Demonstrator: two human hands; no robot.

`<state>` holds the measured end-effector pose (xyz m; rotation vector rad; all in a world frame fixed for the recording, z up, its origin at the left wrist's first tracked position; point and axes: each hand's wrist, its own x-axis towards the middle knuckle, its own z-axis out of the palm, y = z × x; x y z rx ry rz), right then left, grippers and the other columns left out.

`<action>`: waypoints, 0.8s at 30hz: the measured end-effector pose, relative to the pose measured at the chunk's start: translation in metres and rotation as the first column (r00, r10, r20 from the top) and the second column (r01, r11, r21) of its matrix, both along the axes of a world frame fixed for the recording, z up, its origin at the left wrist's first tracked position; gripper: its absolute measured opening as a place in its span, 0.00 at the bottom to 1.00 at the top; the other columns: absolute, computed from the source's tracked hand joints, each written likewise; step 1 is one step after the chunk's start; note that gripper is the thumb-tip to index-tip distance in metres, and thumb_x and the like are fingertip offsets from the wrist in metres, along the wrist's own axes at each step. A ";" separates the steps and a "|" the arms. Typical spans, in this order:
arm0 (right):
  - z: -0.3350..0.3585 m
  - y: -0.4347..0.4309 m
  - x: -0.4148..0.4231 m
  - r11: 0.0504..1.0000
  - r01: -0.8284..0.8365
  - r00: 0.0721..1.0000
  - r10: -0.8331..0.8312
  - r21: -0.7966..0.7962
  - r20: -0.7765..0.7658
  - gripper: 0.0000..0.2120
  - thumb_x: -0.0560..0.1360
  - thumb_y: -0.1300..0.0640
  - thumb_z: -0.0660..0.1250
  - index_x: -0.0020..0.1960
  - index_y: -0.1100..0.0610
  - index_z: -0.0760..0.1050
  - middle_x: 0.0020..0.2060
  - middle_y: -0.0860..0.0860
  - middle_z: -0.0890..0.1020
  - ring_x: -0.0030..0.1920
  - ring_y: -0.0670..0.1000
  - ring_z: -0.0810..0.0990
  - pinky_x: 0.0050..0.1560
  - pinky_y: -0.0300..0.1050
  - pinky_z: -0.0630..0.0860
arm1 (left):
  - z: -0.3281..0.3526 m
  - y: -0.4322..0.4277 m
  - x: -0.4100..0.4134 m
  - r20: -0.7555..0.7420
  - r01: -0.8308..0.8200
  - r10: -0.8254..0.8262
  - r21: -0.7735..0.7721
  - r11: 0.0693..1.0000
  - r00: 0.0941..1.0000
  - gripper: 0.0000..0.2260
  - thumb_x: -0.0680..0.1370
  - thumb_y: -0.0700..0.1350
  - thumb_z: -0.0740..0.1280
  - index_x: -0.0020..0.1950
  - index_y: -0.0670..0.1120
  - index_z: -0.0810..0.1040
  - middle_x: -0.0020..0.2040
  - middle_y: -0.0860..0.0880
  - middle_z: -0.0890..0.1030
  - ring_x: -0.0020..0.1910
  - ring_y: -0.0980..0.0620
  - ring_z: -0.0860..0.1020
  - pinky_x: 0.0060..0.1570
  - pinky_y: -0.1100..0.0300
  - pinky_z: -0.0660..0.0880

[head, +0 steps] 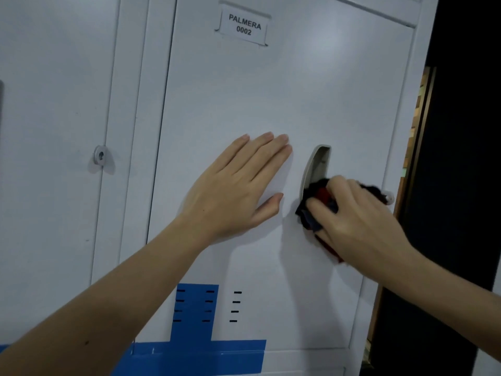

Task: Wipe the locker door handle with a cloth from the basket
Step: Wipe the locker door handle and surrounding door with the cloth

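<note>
Handle (315,166) recessed in locker door (244,90); right hand (360,221) clamped on dark cloth (311,210), pressing its lower part. Left hand (235,188) flat, fingers spread, on door left of handle.

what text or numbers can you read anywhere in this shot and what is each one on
"PALMERA" stands on the top line of the white name card in the holder at the top of the locker door.
"0002" stands on the second line of the same card.
Nothing else carries readable text: the blue tape, the cloth and the neighbouring door's lock show no lettering.
</note>
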<state>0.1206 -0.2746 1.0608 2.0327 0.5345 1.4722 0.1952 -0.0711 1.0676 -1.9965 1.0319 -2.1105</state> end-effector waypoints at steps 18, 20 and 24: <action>-0.020 0.010 -0.008 0.987 0.003 0.995 0.013 0.161 -0.098 0.12 0.65 0.62 0.75 0.46 0.64 0.78 0.39 0.60 0.75 0.34 0.56 0.74 0.31 0.48 0.75 | 0.001 0.001 0.001 -0.001 0.015 -0.015 -0.004 1.000 1.000 0.26 0.78 0.52 0.58 0.72 0.39 0.66 0.71 0.43 0.68 0.70 0.46 0.66 0.71 0.50 0.59; -0.021 0.009 -0.007 0.939 -0.091 0.967 0.163 0.331 -0.195 0.07 0.69 0.64 0.71 0.47 0.61 0.77 0.40 0.54 0.72 0.35 0.48 0.71 0.32 0.44 0.75 | 0.000 0.000 0.001 -0.004 0.009 -0.009 -0.002 1.000 1.000 0.26 0.78 0.52 0.58 0.72 0.39 0.66 0.71 0.43 0.68 0.70 0.46 0.66 0.71 0.50 0.59; -0.015 0.006 -0.012 0.411 -0.183 0.741 0.655 0.893 -0.149 0.08 0.79 0.62 0.57 0.41 0.57 0.69 0.39 0.51 0.69 0.34 0.42 0.70 0.34 0.31 0.68 | -0.001 -0.001 0.000 -0.027 0.000 0.000 0.000 1.000 1.000 0.26 0.78 0.53 0.57 0.72 0.39 0.65 0.72 0.43 0.67 0.70 0.46 0.65 0.71 0.50 0.59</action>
